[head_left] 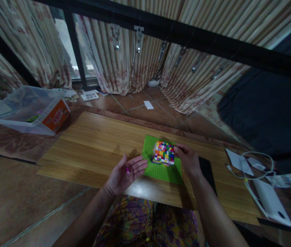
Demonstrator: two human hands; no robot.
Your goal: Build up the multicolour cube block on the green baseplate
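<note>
On the green baseplate [162,168], the right hand [189,159] clamps the block cube [163,153] to steady it, while left of it the left hand [124,173] lies palm-up, cradling a pink brick [127,169].

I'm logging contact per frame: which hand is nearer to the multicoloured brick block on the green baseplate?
Right. The right hand touches the multicoloured brick block at its right side; the left hand lies palm-up on the table, left of the green baseplate, apart from the block.
</note>
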